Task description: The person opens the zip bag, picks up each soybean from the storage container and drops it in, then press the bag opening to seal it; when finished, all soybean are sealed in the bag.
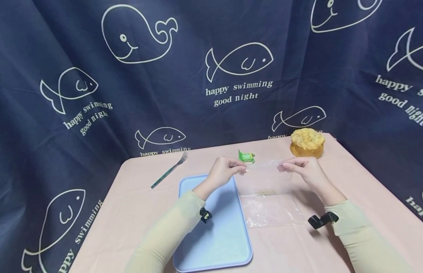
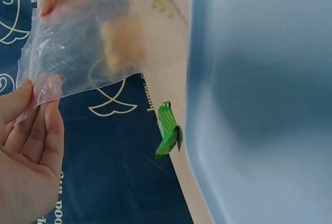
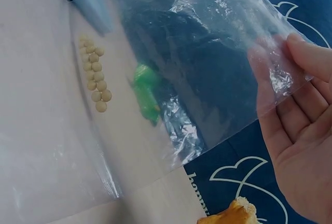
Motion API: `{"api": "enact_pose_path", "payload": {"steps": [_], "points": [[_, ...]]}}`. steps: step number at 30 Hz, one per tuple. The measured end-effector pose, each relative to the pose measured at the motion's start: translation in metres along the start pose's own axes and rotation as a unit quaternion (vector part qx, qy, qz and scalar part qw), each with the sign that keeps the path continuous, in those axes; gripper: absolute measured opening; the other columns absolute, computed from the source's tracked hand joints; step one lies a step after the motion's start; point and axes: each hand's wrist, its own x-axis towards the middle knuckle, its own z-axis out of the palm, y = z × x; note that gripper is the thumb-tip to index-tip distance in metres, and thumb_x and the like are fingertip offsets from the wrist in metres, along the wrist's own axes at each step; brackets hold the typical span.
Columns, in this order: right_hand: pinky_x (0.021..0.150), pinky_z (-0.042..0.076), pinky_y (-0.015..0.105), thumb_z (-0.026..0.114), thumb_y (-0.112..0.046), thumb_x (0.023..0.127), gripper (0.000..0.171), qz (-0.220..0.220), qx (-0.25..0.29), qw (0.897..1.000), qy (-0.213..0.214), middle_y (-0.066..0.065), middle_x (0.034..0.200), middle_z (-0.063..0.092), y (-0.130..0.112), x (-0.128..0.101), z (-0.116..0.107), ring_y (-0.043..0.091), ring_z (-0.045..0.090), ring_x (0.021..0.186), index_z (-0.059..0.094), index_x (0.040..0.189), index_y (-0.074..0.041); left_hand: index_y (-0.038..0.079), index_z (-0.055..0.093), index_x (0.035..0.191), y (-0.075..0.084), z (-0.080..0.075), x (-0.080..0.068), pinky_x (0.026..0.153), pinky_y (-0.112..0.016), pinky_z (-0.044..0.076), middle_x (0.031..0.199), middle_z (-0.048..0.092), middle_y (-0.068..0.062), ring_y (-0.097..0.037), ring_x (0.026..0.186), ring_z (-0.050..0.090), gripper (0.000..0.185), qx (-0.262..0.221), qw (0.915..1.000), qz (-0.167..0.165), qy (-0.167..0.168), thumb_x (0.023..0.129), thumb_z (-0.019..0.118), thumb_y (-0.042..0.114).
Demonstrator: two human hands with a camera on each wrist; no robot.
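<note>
A clear plastic bag hangs between both hands over the table. My left hand pinches its top left corner between thumb and fingers. At the top right corner, my right hand pinches the film the same way. Several small round pale-yellow pieces lie in a cluster along the bag's lower edge. Below the hanging bag, another sheet of clear plastic lies flat on the tabletop. Through the film, in the right wrist view, a green packet shows blurred.
A light blue tray lies left of the bag, under the left forearm. Beyond it is a fork with a dark green handle. The green packet sits behind the hands. A round bread stands at the table's back right.
</note>
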Motion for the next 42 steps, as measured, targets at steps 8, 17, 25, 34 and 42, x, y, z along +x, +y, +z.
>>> {"api": "enact_pose_path", "payload": {"steps": [8,17,25,34,42], "points": [[0.080,0.056,0.021,0.060,0.007,0.099,0.014,0.006,-0.008,1.000,0.008,0.003,0.091,0.078,-0.006,0.001,0.000,0.010,0.074,0.084,0.070,0.103,0.017,0.010,0.079,0.106,0.003,-0.002,0.008,0.078,-0.026,0.057,0.097,0.077,0.004,-0.007,0.085,0.070,0.016,0.053,0.9985,0.016,-0.001,0.093,0.078,0.021],[0.079,0.058,0.026,0.061,0.011,0.097,0.013,0.008,0.037,0.999,0.003,0.003,0.090,0.078,-0.006,0.003,0.007,0.013,0.075,0.084,0.071,0.103,0.015,0.012,0.073,0.120,0.042,0.033,0.044,0.096,-0.016,0.045,0.119,0.073,0.002,-0.008,0.112,0.064,0.036,0.177,0.9774,0.097,-0.063,0.092,0.077,0.035],[0.078,0.058,0.026,0.064,0.013,0.094,0.010,-0.008,0.062,0.998,0.032,0.002,0.089,0.077,-0.010,0.004,0.014,0.013,0.074,0.081,0.068,0.100,0.019,0.021,0.078,0.086,0.059,0.055,0.054,0.065,-0.010,0.044,0.082,0.073,0.014,0.006,0.071,0.059,0.013,0.266,0.9582,0.097,-0.038,0.088,0.082,0.033],[0.080,0.056,0.022,0.065,0.015,0.091,0.005,-0.015,0.071,0.996,0.059,0.002,0.085,0.077,-0.014,0.003,0.015,0.011,0.073,0.080,0.070,0.091,0.015,0.022,0.078,0.080,0.061,0.053,0.054,0.057,-0.013,0.043,0.075,0.072,0.018,0.006,0.062,0.056,0.014,0.229,0.9692,0.077,-0.047,0.085,0.084,0.033],[0.076,0.058,0.024,0.064,0.017,0.091,0.007,-0.019,0.079,0.994,0.067,0.003,0.081,0.076,-0.015,0.001,0.016,0.011,0.073,0.075,0.070,0.088,0.014,0.023,0.079,0.084,0.052,0.042,0.050,0.073,-0.026,0.050,0.076,0.072,0.019,0.005,0.064,0.057,0.013,0.227,0.9692,0.066,-0.068,0.087,0.082,0.035]]}}
